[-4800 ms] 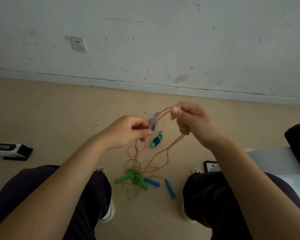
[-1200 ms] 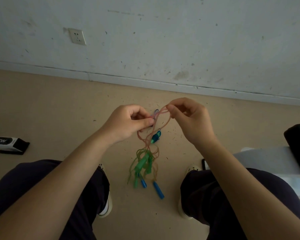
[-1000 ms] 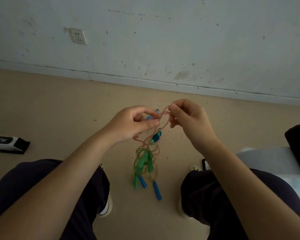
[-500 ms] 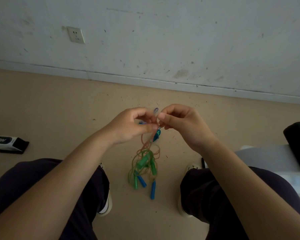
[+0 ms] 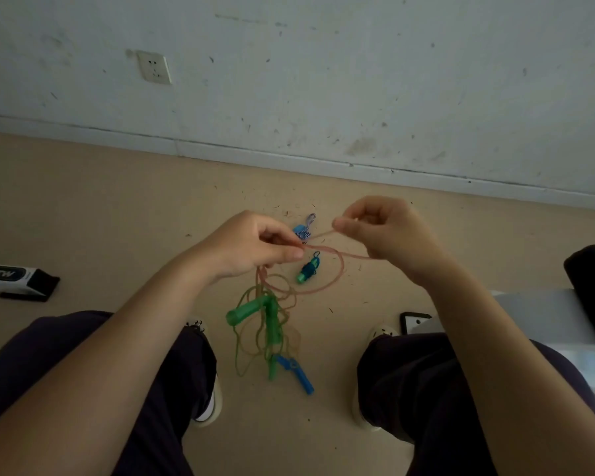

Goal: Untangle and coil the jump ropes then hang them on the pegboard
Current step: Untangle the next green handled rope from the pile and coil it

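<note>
Beige floor (image 5: 100, 207), flecked with dark specks. At the left edge lies a white-and-black box (image 5: 14, 280); centre frame, a small teal clip (image 5: 308, 269) and a blue striped tag (image 5: 304, 230).

Dim, flat indoor light with soft shadows, no glare, mild wide-angle bending at edges, slightly soft focus overall

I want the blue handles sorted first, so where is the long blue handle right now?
In the head view, the long blue handle hangs low in the middle, between the knees, at the bottom of the tangle, just right of the green handle.
</note>
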Motion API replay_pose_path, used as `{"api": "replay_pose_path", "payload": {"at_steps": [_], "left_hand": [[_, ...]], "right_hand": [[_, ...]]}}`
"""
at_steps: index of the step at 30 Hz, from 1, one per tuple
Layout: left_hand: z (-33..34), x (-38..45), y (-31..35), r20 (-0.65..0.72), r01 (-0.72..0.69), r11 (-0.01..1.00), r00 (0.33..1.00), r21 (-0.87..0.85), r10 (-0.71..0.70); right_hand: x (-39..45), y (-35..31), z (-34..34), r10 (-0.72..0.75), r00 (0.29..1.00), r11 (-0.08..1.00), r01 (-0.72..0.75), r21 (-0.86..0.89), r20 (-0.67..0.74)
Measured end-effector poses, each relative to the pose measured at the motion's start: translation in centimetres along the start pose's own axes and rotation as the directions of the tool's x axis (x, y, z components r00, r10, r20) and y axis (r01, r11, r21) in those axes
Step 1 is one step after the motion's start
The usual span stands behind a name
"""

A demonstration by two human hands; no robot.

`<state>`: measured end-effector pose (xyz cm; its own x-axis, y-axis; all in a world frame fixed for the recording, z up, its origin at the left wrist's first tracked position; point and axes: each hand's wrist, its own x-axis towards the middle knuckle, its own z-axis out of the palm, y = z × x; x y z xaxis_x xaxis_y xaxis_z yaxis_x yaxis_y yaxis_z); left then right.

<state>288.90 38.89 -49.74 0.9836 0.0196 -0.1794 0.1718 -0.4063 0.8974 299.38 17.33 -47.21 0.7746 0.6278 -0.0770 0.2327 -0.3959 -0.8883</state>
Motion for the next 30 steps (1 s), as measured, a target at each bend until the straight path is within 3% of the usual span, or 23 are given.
{"api": "replay_pose_path", "payload": {"at_steps": [2, 5, 9, 12, 14, 16, 18, 23, 26, 30], "left_hand": [[-0.4, -0.1, 0.0, -0.027, -0.009, 1.000, 1.000, -0.012, 0.008], [0.4, -0.1, 0.0, -0.060, -0.014, 1.000, 0.998, -0.015, 0.013], [1.6, 0.0, 0.1, -0.058, -0.026, 0.999, 0.998, -0.046, 0.023], [1.0, 0.1, 0.1, -0.057, -0.011, 0.997, 0.998, -0.079, 0.007], [0.2, 0.0, 0.0, -0.022, 0.021, 0.996, 0.999, -0.085, -0.023], [-0.6, 0.0, -0.3, 0.020, 0.073, 0.997, 0.997, 0.015, -0.073], [-1.1, 0.0, -0.6, -0.019, 0.116, 0.984, 0.993, 0.132, -0.115], [-0.8, 0.2, -0.7, -0.147, 0.117, 0.993, 0.982, -0.033, -0.120], [0.1, 0.2, -0.5, -0.185, 0.106, 0.988, 0.975, -0.108, -0.125], [0.8, 0.4, -0.4, -0.283, 0.109, 0.961, 0.942, -0.254, -0.182]], "right_hand": [[0.0, 0.3, 0.2, 0.030, 0.990, 0.985, -0.006, -0.172, 0.139], [-0.2, 0.6, 1.6, 0.005, 0.970, 0.979, 0.045, -0.201, 0.244], [-0.2, 0.9, 2.9, -0.114, 0.980, 0.974, 0.143, -0.176, 0.163], [-0.1, 0.6, 2.5, -0.129, 0.987, 0.987, 0.137, -0.085, 0.097], [0.0, 0.5, 1.7, -0.136, 0.990, 0.991, 0.136, 0.006, -0.046], [0.0, 0.5, 0.5, -0.101, 0.967, 0.987, 0.127, 0.100, -0.232], [0.0, 0.7, -0.6, -0.051, 0.941, 0.984, 0.104, 0.145, -0.333], [0.2, 1.3, 0.6, -0.018, 0.980, 0.997, 0.003, -0.075, -0.197], [0.0, 1.4, 2.1, -0.057, 0.986, 0.977, 0.022, -0.212, -0.159], [-0.3, 0.6, 3.0, -0.097, 0.965, 0.995, 0.089, -0.042, -0.246]]}}
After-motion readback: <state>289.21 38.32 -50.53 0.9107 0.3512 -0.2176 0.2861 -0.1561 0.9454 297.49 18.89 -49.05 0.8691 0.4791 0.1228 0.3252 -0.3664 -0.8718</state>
